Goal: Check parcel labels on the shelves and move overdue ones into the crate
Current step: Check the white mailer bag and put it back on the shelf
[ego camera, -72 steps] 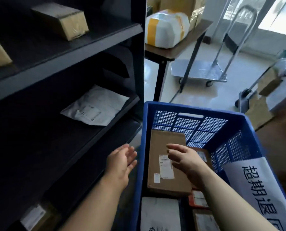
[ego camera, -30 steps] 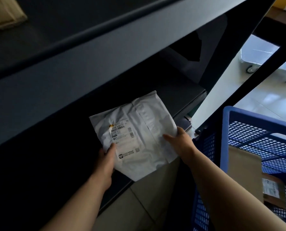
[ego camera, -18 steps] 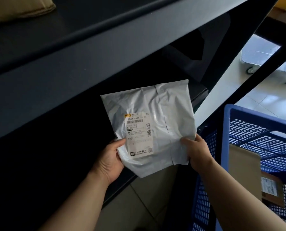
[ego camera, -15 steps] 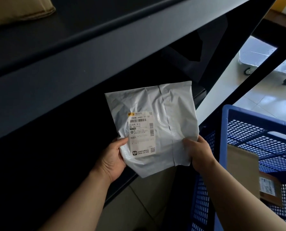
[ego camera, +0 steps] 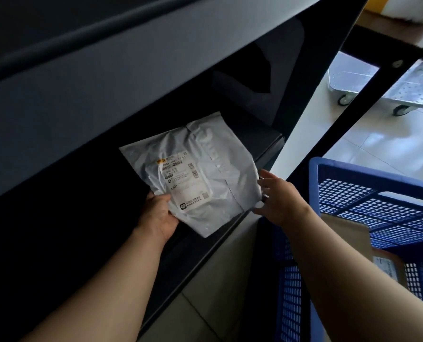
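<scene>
Left hand (ego camera: 159,215) pinches the lower-left corner of the grey poly mailer (ego camera: 220,183), thumb beside its shipping label (ego camera: 183,186). Raised upright half a second ago, the mailer now lies flat on the dark shelf (ego camera: 267,141). Right hand (ego camera: 279,198) has let go, fingers spread at its right edge, beside the blue crate (ego camera: 353,169).

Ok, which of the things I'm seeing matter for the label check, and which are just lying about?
In the job:
- white poly mailer with its label, gripped by the left hand
- right hand, fingers spread at the mailer's edge
- shelf
- blue crate holding brown parcels

Lying about:
- metal trolley on the floor behind
</scene>
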### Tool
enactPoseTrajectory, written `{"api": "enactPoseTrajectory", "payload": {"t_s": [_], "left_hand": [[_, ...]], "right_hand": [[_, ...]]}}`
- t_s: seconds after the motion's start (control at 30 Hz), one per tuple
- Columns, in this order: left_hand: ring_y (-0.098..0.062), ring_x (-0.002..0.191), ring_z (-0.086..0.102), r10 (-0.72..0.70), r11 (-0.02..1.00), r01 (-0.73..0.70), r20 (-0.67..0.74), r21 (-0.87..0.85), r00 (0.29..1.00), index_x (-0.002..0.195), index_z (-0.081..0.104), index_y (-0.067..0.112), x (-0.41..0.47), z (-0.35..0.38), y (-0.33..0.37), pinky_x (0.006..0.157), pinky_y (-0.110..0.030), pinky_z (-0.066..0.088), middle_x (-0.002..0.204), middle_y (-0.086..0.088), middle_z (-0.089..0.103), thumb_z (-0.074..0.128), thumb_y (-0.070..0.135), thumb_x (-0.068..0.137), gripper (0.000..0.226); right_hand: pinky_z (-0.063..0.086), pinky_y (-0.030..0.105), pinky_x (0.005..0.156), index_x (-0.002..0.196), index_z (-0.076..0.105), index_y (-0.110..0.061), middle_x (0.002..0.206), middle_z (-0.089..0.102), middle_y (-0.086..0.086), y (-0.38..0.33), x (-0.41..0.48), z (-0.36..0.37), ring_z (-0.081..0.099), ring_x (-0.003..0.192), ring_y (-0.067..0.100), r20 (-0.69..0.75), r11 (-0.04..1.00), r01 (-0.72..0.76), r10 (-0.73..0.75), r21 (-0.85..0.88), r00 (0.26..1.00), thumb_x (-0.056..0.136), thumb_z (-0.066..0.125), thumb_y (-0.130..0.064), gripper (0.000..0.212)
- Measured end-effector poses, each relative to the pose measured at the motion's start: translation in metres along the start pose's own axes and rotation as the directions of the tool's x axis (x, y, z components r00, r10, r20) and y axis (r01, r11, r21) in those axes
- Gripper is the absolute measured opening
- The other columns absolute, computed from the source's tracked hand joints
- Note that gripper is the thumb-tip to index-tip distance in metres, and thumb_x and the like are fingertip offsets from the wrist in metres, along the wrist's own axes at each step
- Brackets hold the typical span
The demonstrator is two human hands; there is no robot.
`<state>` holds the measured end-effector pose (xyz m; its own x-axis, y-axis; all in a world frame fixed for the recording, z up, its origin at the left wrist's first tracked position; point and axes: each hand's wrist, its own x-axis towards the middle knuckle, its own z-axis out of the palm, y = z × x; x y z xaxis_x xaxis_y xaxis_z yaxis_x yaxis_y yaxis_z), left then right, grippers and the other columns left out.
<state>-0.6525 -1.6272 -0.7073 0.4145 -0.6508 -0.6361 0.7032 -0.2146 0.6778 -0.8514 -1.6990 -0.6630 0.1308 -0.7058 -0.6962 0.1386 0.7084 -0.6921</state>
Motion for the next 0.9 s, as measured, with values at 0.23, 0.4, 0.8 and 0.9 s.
{"api": "enactPoseTrajectory", "payload": {"t_s": [0.23, 0.4, 0.8, 0.9], "left_hand": [[-0.025, 0.098, 0.062, 0.017, 1.000, -0.017, -0.028, -0.002, 0.999, 0.097, 0.062, 0.010, 0.032, 0.029, 0.003, 0.074, -0.038, 0.054, 0.095, -0.008, 0.065, 0.041, -0.014, 0.091, 0.033], [-0.024, 0.088, 0.062, -0.078, 0.995, 0.082, -0.061, 0.063, 0.995, 0.093, 0.060, 0.014, 0.035, 0.040, 0.010, 0.075, -0.041, 0.051, 0.093, -0.008, 0.064, 0.040, 0.004, 0.097, 0.023], [-0.020, 0.107, 0.060, 0.023, 0.965, 0.023, -0.168, 0.263, 0.986, 0.135, 0.047, 0.014, -0.082, -0.005, -0.015, 0.090, -0.038, 0.045, 0.119, -0.006, 0.062, 0.041, 0.012, 0.098, 0.038], [-0.021, 0.103, 0.062, 0.069, 0.973, -0.028, -0.174, 0.230, 0.982, 0.130, 0.052, 0.014, -0.135, -0.022, -0.021, 0.086, -0.037, 0.047, 0.110, -0.004, 0.064, 0.043, 0.009, 0.097, 0.034]], "right_hand": [[0.051, 0.017, 0.067, 0.139, 0.050, -0.008, 0.127, 0.050, 0.002, -0.001, 0.035, 0.016, 0.057, 0.095, 0.012, -0.047, 0.993, 0.073, -0.069, 0.096, 0.997, 0.094, 0.044, 0.006, 0.047], [0.043, 0.023, 0.082, 0.138, 0.051, -0.011, 0.143, 0.049, 0.003, -0.008, 0.041, 0.018, 0.049, 0.107, 0.009, 0.019, 0.993, 0.116, -0.115, -0.024, 0.993, 0.092, 0.048, 0.006, 0.050], [0.044, 0.039, 0.105, 0.134, 0.055, -0.017, 0.133, 0.056, 0.004, 0.035, -0.040, -0.018, 0.050, 0.125, 0.021, 0.058, 0.965, 0.090, -0.078, -0.248, 0.995, 0.094, 0.048, 0.001, 0.044], [0.043, 0.040, 0.106, 0.135, 0.055, -0.017, 0.135, 0.057, 0.004, 0.048, -0.088, -0.021, 0.050, 0.127, 0.020, 0.120, 0.943, 0.126, -0.093, -0.307, 0.988, 0.095, 0.047, 0.000, 0.045]]}}
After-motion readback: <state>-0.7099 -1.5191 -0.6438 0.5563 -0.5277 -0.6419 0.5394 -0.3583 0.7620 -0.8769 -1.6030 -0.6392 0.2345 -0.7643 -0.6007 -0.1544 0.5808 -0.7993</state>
